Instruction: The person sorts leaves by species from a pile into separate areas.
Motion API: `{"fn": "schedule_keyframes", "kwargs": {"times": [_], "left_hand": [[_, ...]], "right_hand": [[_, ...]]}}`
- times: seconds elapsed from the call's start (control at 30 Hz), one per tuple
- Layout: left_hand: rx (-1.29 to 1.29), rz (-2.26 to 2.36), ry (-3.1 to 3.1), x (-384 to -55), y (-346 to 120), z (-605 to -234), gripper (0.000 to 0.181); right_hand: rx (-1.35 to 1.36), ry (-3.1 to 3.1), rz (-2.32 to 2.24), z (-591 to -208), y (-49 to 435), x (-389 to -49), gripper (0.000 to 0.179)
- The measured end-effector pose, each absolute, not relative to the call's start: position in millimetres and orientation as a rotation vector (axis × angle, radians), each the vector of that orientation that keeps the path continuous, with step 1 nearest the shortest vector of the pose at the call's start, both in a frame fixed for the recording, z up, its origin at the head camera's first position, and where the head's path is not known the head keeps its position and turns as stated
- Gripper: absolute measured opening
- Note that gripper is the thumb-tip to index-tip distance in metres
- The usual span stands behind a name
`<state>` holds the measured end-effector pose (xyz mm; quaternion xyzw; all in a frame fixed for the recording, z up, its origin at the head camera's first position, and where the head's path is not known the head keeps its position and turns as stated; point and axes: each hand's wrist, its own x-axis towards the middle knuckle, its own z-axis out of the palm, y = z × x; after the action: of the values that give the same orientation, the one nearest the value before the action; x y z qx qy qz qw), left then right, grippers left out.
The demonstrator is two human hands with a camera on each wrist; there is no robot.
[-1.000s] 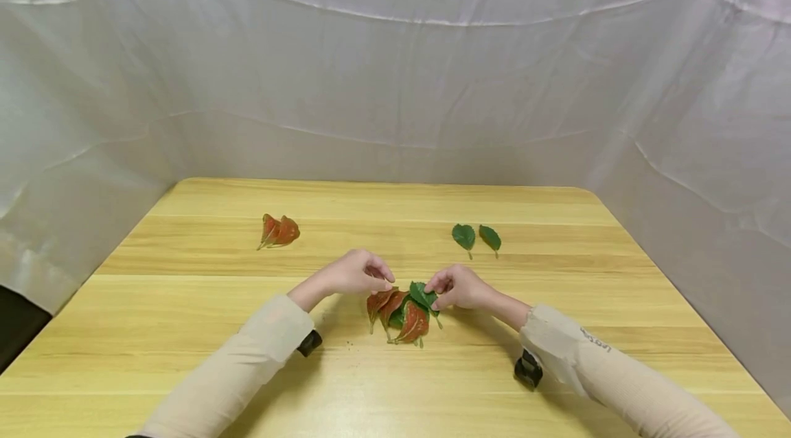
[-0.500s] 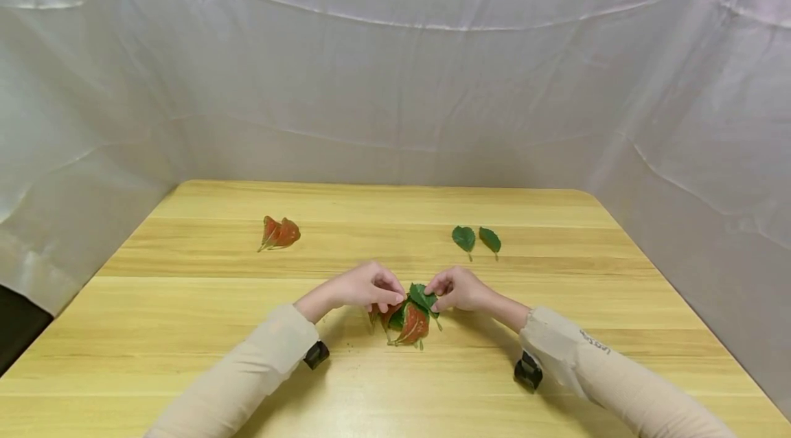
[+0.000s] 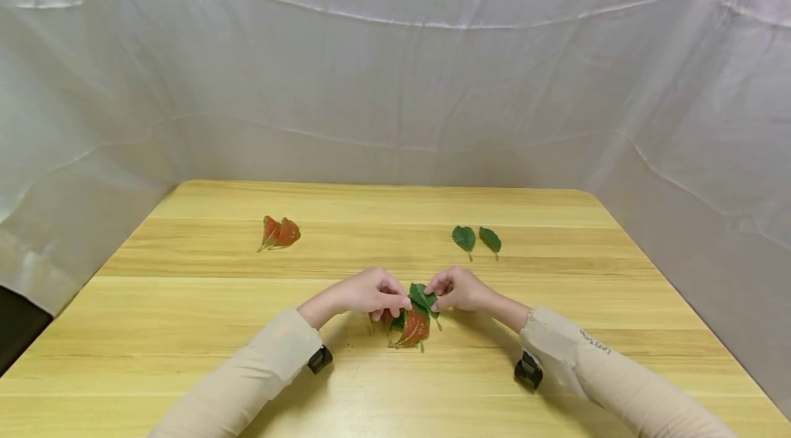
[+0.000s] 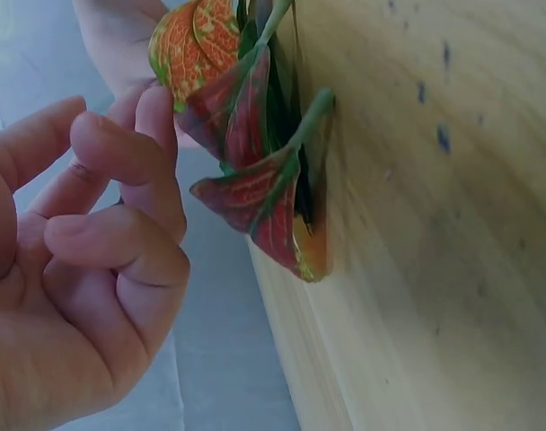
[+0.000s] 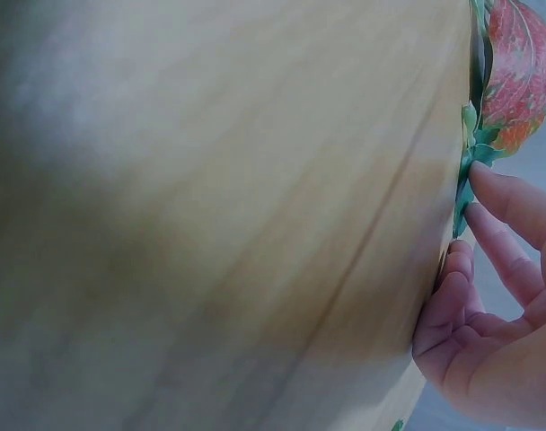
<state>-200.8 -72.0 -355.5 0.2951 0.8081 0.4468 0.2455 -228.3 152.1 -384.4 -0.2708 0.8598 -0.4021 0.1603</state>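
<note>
A small overlapping cluster of leaves lies near the table's middle. My left hand [image 3: 373,291] pinches the tip of a red leaf [image 3: 415,328] between thumb and index finger; this orange-red leaf [image 4: 199,47] also shows in the left wrist view. Two dark red leaves [image 4: 259,193] stand tilted beside it, mostly hidden by the left hand in the head view. Across from it, my right hand [image 3: 462,288] holds a green leaf [image 3: 420,295] at the cluster's upper right, its thumb and index fingertips slightly apart on the leaf. Another green leaf [image 3: 398,320] is partly covered.
Red leaves [image 3: 281,233] overlap at the back left of the wooden table [image 3: 185,335]. Two separate green leaves, one rounder [image 3: 463,237] and one narrower [image 3: 490,239], lie at the back right. Pale cloth [image 3: 395,81] hangs behind and along both sides.
My left hand has moved right and slightly nearer, over the dark red leaves to the front red leaf's tip. The front red leaf has shifted slightly. My right hand stays on the green leaf.
</note>
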Motion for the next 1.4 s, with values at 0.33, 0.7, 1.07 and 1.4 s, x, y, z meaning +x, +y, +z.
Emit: {"fn": "schedule_keyframes", "kwargs": {"times": [0.33, 0.7, 1.07, 1.4], "left_hand": [[0.781, 1.195, 2.165, -195, -66, -354, 0.021], [0.773, 1.251, 2.176, -191, -57, -354, 0.011], [0.75, 1.402, 2.17, -188, -51, -348, 0.01], [0.698, 1.544, 2.163, -193, -58, -339, 0.012]], "right_hand": [[-0.769, 2.466, -1.137, -385, 152, -229, 0.023], [-0.756, 2.461, -1.151, -385, 153, -229, 0.024], [-0.76, 2.462, -1.13, -385, 152, -230, 0.024], [-0.71, 2.477, -1.14, -385, 152, -230, 0.021]]}}
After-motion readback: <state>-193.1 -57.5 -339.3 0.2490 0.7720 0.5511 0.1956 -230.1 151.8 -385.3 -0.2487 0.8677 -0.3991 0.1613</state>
